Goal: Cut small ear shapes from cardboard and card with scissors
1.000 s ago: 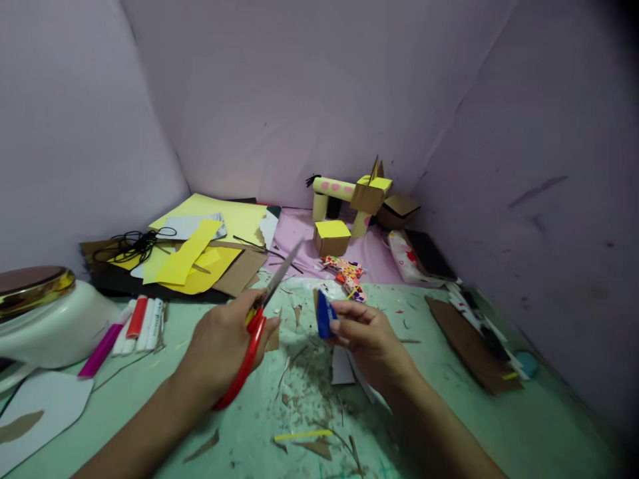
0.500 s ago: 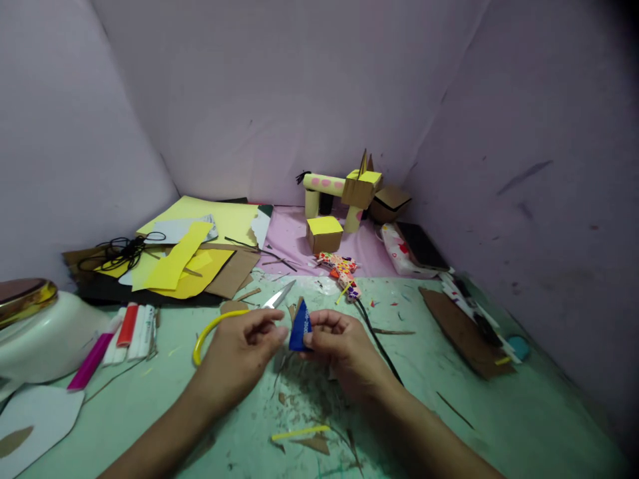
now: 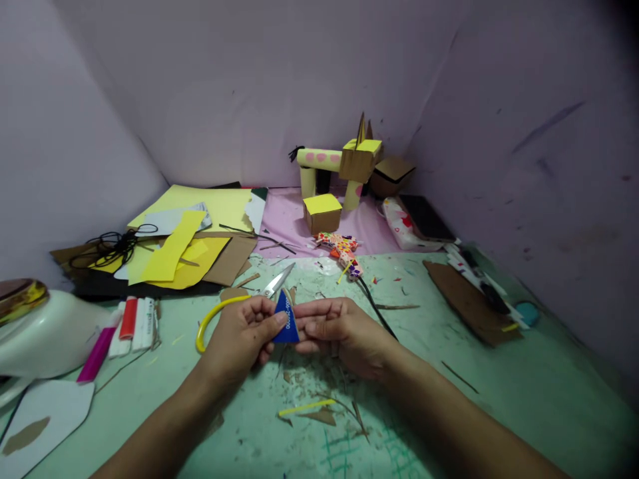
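Observation:
A small blue triangle (image 3: 285, 323) of card with white print is pinched between both my hands just above the green mat (image 3: 499, 406). My left hand (image 3: 239, 336) grips its left edge with thumb and fingers closed. My right hand (image 3: 334, 329) holds its right side, fingers curled together. A pair of scissors (image 3: 234, 303) with yellow and red handles lies on the mat just behind my left hand, blades pointing to the back right.
Yellow paper and brown cardboard sheets (image 3: 190, 246) lie at the back left, markers (image 3: 130, 322) to the left, a white bowl-like object (image 3: 44, 332) at far left. A cardboard model (image 3: 344, 166), a yellow-topped box (image 3: 322, 211), a patterned glue gun (image 3: 342, 249) and cardboard strip (image 3: 464, 303) sit behind and right. Scraps litter the mat.
My left hand has put the scissors down on the mat and come over to the blue piece. Both hands now hold it, turned flat toward me.

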Demonstrator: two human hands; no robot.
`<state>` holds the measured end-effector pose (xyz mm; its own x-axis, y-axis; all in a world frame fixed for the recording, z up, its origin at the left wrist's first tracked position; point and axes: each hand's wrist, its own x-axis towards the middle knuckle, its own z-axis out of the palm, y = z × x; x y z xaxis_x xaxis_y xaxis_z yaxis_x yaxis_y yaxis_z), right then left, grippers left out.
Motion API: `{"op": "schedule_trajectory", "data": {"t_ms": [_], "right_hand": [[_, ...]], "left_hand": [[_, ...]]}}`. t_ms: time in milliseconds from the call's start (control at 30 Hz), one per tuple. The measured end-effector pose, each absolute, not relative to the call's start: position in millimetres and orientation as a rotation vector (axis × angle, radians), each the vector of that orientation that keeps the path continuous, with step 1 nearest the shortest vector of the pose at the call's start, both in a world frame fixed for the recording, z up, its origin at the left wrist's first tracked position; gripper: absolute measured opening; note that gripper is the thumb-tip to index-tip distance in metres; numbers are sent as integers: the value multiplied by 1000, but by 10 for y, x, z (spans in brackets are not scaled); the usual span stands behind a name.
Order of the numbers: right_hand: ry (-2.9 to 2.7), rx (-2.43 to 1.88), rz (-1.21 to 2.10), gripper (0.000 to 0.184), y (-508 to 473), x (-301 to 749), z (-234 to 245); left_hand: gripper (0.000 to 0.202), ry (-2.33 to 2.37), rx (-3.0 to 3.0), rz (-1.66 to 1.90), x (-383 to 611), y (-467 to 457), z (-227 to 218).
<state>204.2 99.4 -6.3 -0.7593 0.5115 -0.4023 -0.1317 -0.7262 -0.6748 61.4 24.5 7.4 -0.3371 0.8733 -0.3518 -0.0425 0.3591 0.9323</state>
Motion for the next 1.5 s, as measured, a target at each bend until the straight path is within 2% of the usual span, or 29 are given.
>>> {"op": "schedule_trajectory", "data": {"t_ms": [400,600,900,1500], "right_hand": [[-944,-833,2440,21,972,2044,-71],[-997,-799,2391,29,974,2034,-107],[-974,-888,2371,16,966,2024,-71],[-959,-849,2426,15,991,2039,-69]], "left_hand": [[29,1684,796,1154,661,226,109],[26,1688,801,1181,680,229,132],[26,1643,832,1167,667,202,83],[29,1640,800,1188,694,216,71]]}}
